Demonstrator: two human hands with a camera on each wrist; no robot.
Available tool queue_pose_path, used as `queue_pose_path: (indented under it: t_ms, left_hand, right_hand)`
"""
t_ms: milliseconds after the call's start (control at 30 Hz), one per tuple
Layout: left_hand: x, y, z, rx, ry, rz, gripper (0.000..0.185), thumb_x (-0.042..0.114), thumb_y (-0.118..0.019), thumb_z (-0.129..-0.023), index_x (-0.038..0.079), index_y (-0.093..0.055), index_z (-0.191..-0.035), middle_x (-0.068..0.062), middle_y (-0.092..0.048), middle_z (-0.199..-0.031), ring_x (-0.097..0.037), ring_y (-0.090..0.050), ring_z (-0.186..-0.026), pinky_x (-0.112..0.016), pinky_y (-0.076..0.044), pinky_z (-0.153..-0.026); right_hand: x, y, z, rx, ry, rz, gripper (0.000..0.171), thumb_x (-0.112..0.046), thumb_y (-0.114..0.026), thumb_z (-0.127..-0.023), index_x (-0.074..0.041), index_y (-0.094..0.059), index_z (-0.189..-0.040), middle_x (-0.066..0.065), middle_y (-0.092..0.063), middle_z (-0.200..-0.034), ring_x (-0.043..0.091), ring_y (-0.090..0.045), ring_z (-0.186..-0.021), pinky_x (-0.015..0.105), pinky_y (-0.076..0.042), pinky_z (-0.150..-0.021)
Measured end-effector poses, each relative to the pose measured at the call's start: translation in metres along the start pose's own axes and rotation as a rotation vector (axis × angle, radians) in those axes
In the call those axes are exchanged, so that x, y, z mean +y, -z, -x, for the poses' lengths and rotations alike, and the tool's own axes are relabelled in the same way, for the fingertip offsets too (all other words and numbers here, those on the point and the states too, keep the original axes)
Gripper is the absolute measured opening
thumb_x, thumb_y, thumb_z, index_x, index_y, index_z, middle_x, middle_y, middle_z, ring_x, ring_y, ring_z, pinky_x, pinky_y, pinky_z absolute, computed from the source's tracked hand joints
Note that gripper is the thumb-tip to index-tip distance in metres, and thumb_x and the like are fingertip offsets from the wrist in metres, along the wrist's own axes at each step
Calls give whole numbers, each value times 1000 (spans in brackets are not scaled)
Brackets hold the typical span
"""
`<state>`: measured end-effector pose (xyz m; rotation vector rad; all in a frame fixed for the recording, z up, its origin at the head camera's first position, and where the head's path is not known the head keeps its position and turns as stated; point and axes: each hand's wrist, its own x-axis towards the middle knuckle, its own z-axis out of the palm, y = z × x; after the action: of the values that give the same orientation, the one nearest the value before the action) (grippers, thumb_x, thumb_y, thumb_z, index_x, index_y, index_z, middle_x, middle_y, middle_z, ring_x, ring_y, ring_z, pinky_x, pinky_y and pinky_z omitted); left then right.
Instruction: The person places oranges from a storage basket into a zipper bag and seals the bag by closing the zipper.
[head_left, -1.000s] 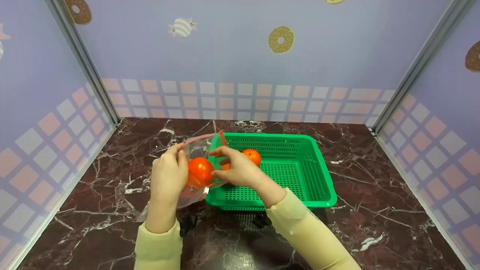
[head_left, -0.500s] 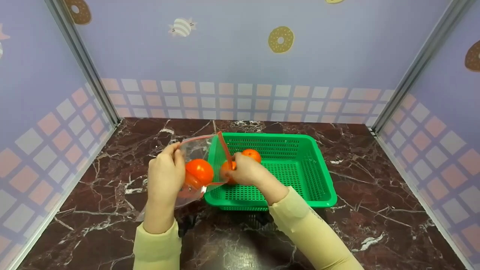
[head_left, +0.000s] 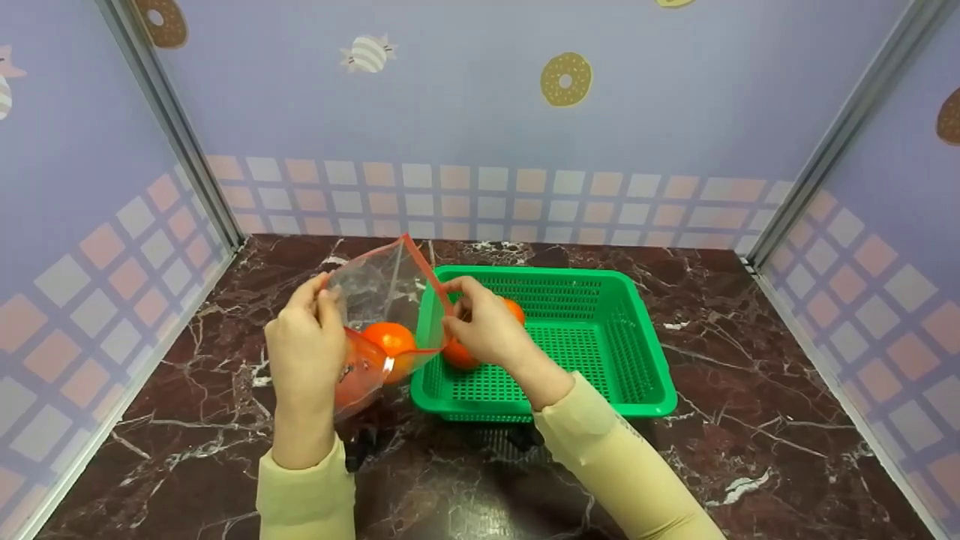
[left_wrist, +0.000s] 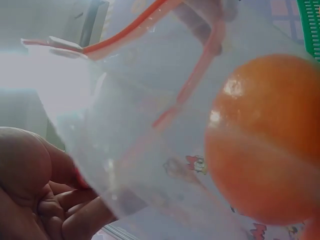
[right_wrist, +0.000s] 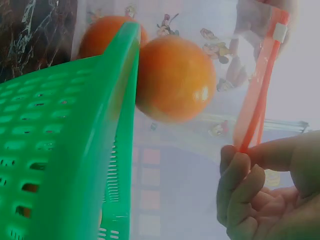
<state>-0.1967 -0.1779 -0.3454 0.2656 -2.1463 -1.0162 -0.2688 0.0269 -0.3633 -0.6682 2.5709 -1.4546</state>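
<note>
Between both sets of fingers hangs a clear zip bag (head_left: 379, 300) — left hand (head_left: 304, 352) and right hand (head_left: 484, 330) each pinch its red-striped mouth, oranges (head_left: 390, 341) sagging below, green basket (head_left: 600, 337) just beside.

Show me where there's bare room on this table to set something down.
Bare marble lies right of the green basket, out to the right wall, and left of the left hand, toward the left wall. The basket's right half is bare mesh. It is crowded where both hands pinch the zip bag with oranges, the right hand over the basket's left rim.
</note>
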Motion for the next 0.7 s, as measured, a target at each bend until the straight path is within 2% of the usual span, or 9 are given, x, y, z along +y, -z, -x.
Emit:
queue_pose_path:
  t_ms: [133, 200, 267, 300, 367, 533, 700]
  left_hand:
    - [0, -1, 0, 36, -6, 7, 33, 7, -51, -102, -2, -71, -125, -24, -76, -110, -44, -71, -74, -56, -56, -70]
    - [0, -1, 0, 26, -13, -5, 33, 7, -51, -102, -2, -71, -126, -25, -77, -102, -38, -63, -59, -48, -50, -57]
    - [1, -1, 1, 5, -22, -22, 32, 7, -51, -103, -3, -71, -126, -25, -77, -96, -30, -53, -51, -40, -41, -51]
    - [1, -2, 1, -9, -24, -30, 32, 8, -51, -103, -3, -71, -126, -26, -76, -90, -28, -47, -49, -37, -36, -51]
    - [2, -2, 1, -36, -29, -37, 32, 8, -52, -103, -4, -70, -127, -27, -75, -90, -28, -49, -50, -38, -38, -52]
    - [4, -4, 4, -93, -35, -59, 33, 8, -52, -103, -5, -69, -128, -29, -75, -100, -40, -63, -64, -51, -49, -64]
    - [5, -7, 6, -130, -30, -72, 34, 9, -51, -103, -4, -68, -130, -28, -75, -91, -37, -60, -61, -48, -47, -61]
  right_hand:
    - [-1, -1, 0, 40, 27, -3, 40, -4, -63, -100, -10, -55, -139, 8, -66, -89, 14, -58, -70, 26, -46, -62]
    - [1, -1, 0, 44, 35, 9, 40, -4, -63, -100, -10, -55, -139, 8, -66, -89, 14, -58, -69, 25, -45, -61]
    - [2, -2, 0, 43, 32, 25, 40, -4, -62, -100, -10, -55, -139, 8, -66, -89, 13, -58, -68, 25, -43, -59]
    - [3, -2, 0, 43, 31, 34, 39, -5, -62, -100, -10, -55, -139, 8, -66, -89, 13, -58, -68, 25, -43, -59]
    - [4, -2, 0, 46, 26, 44, 39, -5, -62, -101, -9, -55, -139, 8, -66, -90, 13, -58, -68, 25, -43, -59]
    - [5, -2, -1, 37, 2, 64, 40, -6, -62, -101, -9, -53, -140, 8, -65, -90, 14, -55, -67, 26, -42, -58]
    - [5, 0, 0, 16, -32, 83, 41, -8, -61, -102, -9, -51, -142, 9, -64, -91, 14, -51, -62, 26, -40, -55]
